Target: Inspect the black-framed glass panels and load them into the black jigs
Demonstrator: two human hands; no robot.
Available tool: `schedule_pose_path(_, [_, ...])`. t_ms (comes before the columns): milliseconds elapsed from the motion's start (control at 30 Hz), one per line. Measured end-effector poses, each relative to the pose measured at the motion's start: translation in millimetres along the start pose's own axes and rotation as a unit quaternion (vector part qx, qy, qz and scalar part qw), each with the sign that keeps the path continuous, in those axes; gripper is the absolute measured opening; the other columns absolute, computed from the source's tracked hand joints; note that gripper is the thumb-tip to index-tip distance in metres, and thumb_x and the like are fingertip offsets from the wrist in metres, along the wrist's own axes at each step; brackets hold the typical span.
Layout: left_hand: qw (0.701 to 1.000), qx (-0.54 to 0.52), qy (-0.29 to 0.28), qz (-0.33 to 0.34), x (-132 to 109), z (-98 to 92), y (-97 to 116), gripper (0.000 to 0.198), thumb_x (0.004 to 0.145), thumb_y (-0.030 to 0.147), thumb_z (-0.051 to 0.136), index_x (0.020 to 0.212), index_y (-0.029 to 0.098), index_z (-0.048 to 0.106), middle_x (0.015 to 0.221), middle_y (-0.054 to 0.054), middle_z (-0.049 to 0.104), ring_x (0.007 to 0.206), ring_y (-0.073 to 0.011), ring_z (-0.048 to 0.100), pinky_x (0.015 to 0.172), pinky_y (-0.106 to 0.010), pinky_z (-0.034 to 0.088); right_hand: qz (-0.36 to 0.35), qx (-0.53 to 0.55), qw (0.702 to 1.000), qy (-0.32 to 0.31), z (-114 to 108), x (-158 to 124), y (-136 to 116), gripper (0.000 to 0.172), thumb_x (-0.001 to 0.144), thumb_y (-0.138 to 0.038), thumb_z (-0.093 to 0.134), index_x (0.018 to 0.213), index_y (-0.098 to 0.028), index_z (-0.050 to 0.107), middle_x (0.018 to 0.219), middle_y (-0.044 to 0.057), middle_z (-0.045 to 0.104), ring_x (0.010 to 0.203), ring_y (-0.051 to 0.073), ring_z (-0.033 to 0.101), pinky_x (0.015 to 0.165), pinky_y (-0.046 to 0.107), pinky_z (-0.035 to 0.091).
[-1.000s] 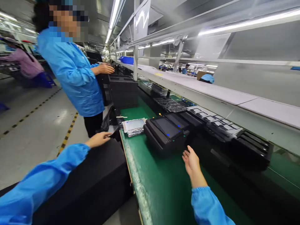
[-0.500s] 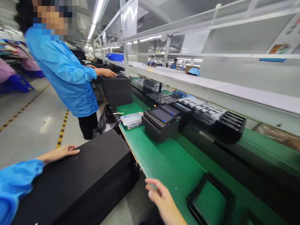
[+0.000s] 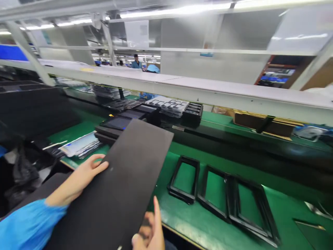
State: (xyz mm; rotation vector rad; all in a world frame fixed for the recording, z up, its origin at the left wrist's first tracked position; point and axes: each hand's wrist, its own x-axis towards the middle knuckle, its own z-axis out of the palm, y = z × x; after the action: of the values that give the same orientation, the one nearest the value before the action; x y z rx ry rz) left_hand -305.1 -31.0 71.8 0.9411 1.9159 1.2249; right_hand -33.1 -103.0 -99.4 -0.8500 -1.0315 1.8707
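Note:
My left hand (image 3: 80,182) and my right hand (image 3: 148,231) grip opposite long edges of a thin black foam sheet (image 3: 122,184), which tilts up and away from me. Its far end overlaps a stack of tablet-like devices with dark screens (image 3: 116,123). Further left on the green bench mat (image 3: 187,211) lies a pile of glass-fronted panels (image 3: 80,144). Several black rectangular frames (image 3: 184,180) lie on the mat to the right of my right hand, and the sheet hides part of the bench.
A tall black foam stack (image 3: 33,107) stands at the left, with a black plastic bag (image 3: 22,173) below it. Black trays (image 3: 192,114) sit along the bench under a long white shelf (image 3: 166,85). A person in a blue coat (image 3: 136,64) stands far off.
My hands have come together on a black sheet that was not held before. The view has swung right, bringing more black frames in and taking the nearby co-worker out.

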Motion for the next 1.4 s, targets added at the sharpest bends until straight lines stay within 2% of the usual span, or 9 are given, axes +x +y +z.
schedule_pose_path(233, [0.965,0.084,-0.025,0.246,129.7,138.1,75.0,0.062,0.093,0.052,0.060,0.147,0.021,0.056,0.147,-0.016,0.067,0.134,-0.0303,0.065,0.113,-0.046,0.053,-0.081,-0.103,0.979,0.154,-64.9,131.0,-168.8,0.098,0.084,-0.030,0.075,0.168,-0.020,0.025,0.118,0.008,0.074,0.081,0.021,0.076,0.079,0.040,0.066])
schedule_pose_path(400, [0.888,0.229,-0.080,0.391,133.5,185.5,44.7,0.050,0.094,0.041,0.055,0.136,0.023,0.073,0.154,-0.013,0.063,0.151,-0.0352,0.047,0.130,-0.059,0.027,-0.145,-0.188,0.948,0.213,-92.9,206.1,-226.3,0.044,0.102,-0.036,0.072,0.141,-0.020,0.061,0.133,0.011,0.069,0.106,0.026,0.073,0.089,0.047,0.064])
schedule_pose_path(467, [0.861,0.285,-0.110,0.407,128.4,200.6,10.6,0.050,0.089,0.044,0.061,0.132,0.025,0.078,0.149,-0.015,0.068,0.147,-0.0442,0.050,0.123,-0.073,0.028,-0.196,-0.228,0.926,0.227,-104.2,191.7,-222.2,0.038,0.104,-0.034,0.067,0.139,-0.020,0.064,0.141,0.012,0.067,0.117,0.027,0.071,0.098,0.048,0.062])
schedule_pose_path(600, [0.819,0.353,-0.137,0.431,130.0,221.6,-44.7,0.059,0.084,0.046,0.071,0.140,0.029,0.073,0.155,-0.015,0.063,0.146,-0.0450,0.049,0.120,-0.070,0.033,-0.265,-0.330,0.888,0.179,-132.8,105.3,-184.0,0.030,0.102,-0.027,0.057,0.124,-0.023,0.077,0.122,0.010,0.079,0.115,0.025,0.074,0.100,0.040,0.061])
schedule_pose_path(767, [0.806,0.374,-0.117,0.443,132.5,228.6,-61.0,0.051,0.094,0.042,0.063,0.141,0.024,0.072,0.151,-0.019,0.062,0.139,-0.0433,0.051,0.119,-0.062,0.036,-0.298,-0.503,0.800,0.134,-156.9,26.5,-127.3,0.037,0.085,-0.015,0.074,0.119,-0.029,0.081,0.119,0.006,0.081,0.125,0.033,0.069,0.116,0.055,0.051])
schedule_pose_path(900, [0.813,0.360,-0.122,0.440,118.1,223.4,-53.2,0.045,0.094,0.038,0.060,0.132,0.023,0.077,0.143,-0.020,0.066,0.130,-0.0451,0.055,0.111,-0.062,0.043,-0.355,-0.654,0.653,0.141,-160.9,32.0,-93.7,0.038,0.087,-0.011,0.075,0.123,-0.025,0.076,0.119,0.010,0.079,0.110,0.031,0.073,0.109,0.056,0.058])
schedule_pose_path(1100, [0.869,0.283,-0.146,0.379,103.8,256.2,-15.0,0.035,0.100,0.041,0.054,0.110,0.022,0.082,0.126,-0.015,0.072,0.123,-0.0354,0.062,0.114,-0.053,0.044,-0.378,-0.640,0.647,0.170,-171.1,45.3,-93.5,0.038,0.092,-0.003,0.065,0.120,-0.025,0.077,0.103,0.006,0.079,0.092,0.025,0.072,0.100,0.045,0.064])
schedule_pose_path(1267, [0.918,0.184,-0.248,0.247,103.1,308.5,28.7,0.030,0.100,0.043,0.071,0.109,0.015,0.074,0.093,-0.004,0.076,0.079,-0.0192,0.073,0.077,-0.038,0.062,-0.405,-0.626,0.645,0.165,-162.4,35.9,-99.8,0.038,0.091,0.002,0.058,0.112,-0.024,0.077,0.097,0.005,0.077,0.087,0.022,0.069,0.101,0.040,0.063])
schedule_pose_path(1400, [0.928,0.077,-0.319,0.174,73.5,313.8,56.6,0.047,0.089,0.046,0.077,0.120,0.011,0.075,0.086,-0.007,0.077,0.069,-0.0180,0.074,0.063,-0.030,0.063,-0.417,-0.630,0.632,0.172,-164.6,3.3,-106.9,0.037,0.096,-0.004,0.054,0.114,-0.027,0.077,0.103,0.003,0.079,0.091,0.019,0.071,0.114,0.042,0.055])
